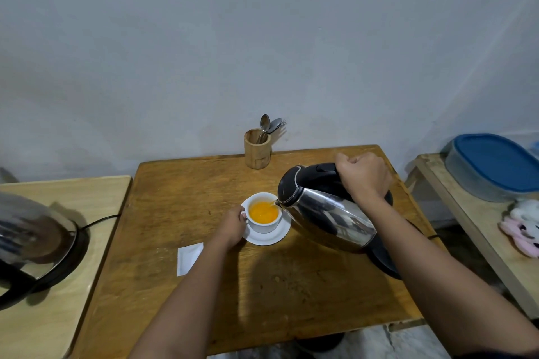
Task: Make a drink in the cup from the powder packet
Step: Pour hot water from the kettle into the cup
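A white cup (pixel 264 226) stands on a white saucer (pixel 274 237) in the middle of the brown wooden table (pixel 262 285). Orange liquid fills the cup. My left hand (pixel 232 224) grips the cup's handle on its left side. My right hand (pixel 363 175) is closed around the black handle of a steel kettle (pixel 329 213), tilted with its spout over the cup's right rim, and a thin stream runs into the cup. A white powder packet (pixel 186 259) lies flat on the table, left of my left forearm.
A wooden holder (pixel 257 151) with spoons and a fork stands at the table's back edge. The kettle's black base (pixel 385 262) sits under my right arm. Another kettle (pixel 35 239) is on the left table. A blue-lidded container (pixel 493 166) and soft toy (pixel 523 227) are at right.
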